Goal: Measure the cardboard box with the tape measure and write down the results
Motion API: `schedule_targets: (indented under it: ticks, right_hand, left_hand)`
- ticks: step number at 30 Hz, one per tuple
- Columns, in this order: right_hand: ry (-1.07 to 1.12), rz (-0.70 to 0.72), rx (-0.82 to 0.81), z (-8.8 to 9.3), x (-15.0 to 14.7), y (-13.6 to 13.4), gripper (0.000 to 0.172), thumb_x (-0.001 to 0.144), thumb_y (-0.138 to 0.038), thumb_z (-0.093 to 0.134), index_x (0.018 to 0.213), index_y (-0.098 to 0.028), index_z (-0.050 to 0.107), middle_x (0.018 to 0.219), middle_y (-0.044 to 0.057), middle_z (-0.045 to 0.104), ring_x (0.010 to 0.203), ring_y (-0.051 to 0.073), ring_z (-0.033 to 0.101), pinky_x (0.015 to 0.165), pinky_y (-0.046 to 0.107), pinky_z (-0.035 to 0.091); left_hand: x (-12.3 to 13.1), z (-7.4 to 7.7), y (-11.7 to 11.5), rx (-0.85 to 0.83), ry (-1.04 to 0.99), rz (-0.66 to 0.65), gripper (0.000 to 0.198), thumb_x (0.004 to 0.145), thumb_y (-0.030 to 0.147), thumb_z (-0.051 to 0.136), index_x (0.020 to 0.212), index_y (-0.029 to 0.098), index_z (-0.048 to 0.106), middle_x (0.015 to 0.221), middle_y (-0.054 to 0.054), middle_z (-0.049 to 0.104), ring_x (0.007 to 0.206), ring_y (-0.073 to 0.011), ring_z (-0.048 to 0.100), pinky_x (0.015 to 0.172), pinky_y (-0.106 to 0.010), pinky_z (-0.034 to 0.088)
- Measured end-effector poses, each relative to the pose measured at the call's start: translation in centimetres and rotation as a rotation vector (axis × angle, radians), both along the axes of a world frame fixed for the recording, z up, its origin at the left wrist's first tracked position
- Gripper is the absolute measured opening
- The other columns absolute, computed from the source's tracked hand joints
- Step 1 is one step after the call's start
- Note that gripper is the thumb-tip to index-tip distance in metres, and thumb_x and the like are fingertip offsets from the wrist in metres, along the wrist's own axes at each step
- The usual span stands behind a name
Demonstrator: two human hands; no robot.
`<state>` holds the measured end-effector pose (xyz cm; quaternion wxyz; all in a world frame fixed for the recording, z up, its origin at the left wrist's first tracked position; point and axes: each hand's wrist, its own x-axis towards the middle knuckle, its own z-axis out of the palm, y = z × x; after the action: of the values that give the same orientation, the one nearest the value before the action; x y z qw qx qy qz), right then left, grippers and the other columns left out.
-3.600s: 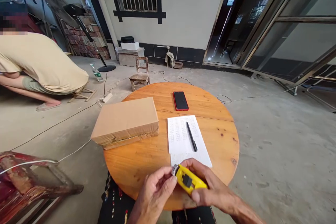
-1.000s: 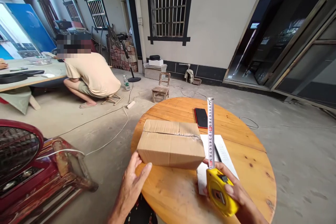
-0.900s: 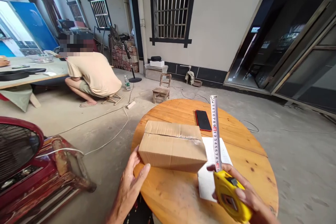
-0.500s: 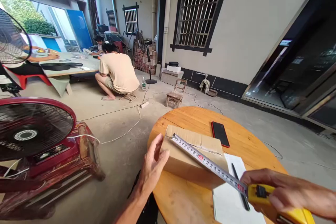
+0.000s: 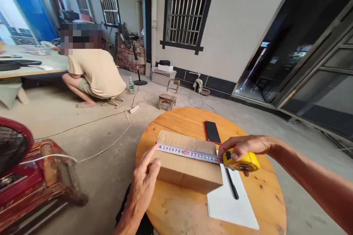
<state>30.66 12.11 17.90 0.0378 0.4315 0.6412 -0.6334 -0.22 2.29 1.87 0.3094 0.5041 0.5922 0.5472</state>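
A brown cardboard box (image 5: pixel 187 174) lies on a round wooden table (image 5: pixel 182 214). The silver blade of a tape measure stretches along its top, printed with black and red numbers. My right hand (image 5: pixel 245 145) is closed around the yellow case of the tape measure (image 5: pixel 244 161), just past the box's right end. At the left end, my left hand (image 5: pixel 143 181) has its index fingertip against the blade's tip; thumb and index finger are stretched out and apart near the box edge. White paper (image 5: pixel 222 207) with a black pen (image 5: pixel 233 185) on it lies partly beneath the box.
A red-edged black phone (image 5: pixel 212 132) lies behind the box on the table. To the left is a red fan (image 5: pixel 16 143) on a wooden stand. Beyond are a small wooden chair (image 5: pixel 168 97), a white cable on the floor and a person (image 5: pixel 95 69) seated low by another table.
My right hand has brought the tape case inward and up, so the blade now lies flatter along the box top. My left index fingertip has reached the blade's tip. The view has turned right.
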Motion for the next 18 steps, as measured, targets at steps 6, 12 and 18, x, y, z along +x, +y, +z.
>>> schedule_targets:
  ticks: [6,12,18]
  right_hand:
    - [-0.031,-0.031,-0.139,-0.6,1.9,-0.7,0.042,0.065,-0.03,0.065,0.103,-0.011,0.07,0.077,0.004,0.069,0.056,0.013,0.064,0.045,0.02,0.053]
    - [-0.01,-0.066,-0.128,-1.7,3.2,-0.8,0.046,0.063,-0.03,0.064,0.105,-0.012,0.069,0.078,0.003,0.07,0.053,0.013,0.065,0.045,0.022,0.055]
    - [-0.017,-0.022,-0.121,-2.0,3.3,-0.2,0.047,0.062,-0.029,0.062,0.104,-0.01,0.07,0.076,0.004,0.069,0.051,0.013,0.064,0.044,0.022,0.055]
  left_hand:
    - [0.2,0.5,0.0,-0.079,0.083,0.09,0.06,0.086,0.056,0.05,0.135,0.024,0.059,0.128,-0.004,0.067,0.1,-0.0249,0.066,0.077,-0.031,0.053]
    - [0.6,0.8,-0.2,-0.089,0.134,0.145,0.058,0.087,0.056,0.051,0.135,0.024,0.061,0.113,-0.004,0.073,0.089,-0.0242,0.068,0.062,-0.027,0.053]
    - [0.9,0.9,-0.4,-0.063,0.1,0.142,0.053,0.09,0.055,0.05,0.134,0.028,0.06,0.129,-0.002,0.066,0.119,-0.0283,0.06,0.09,-0.034,0.054]
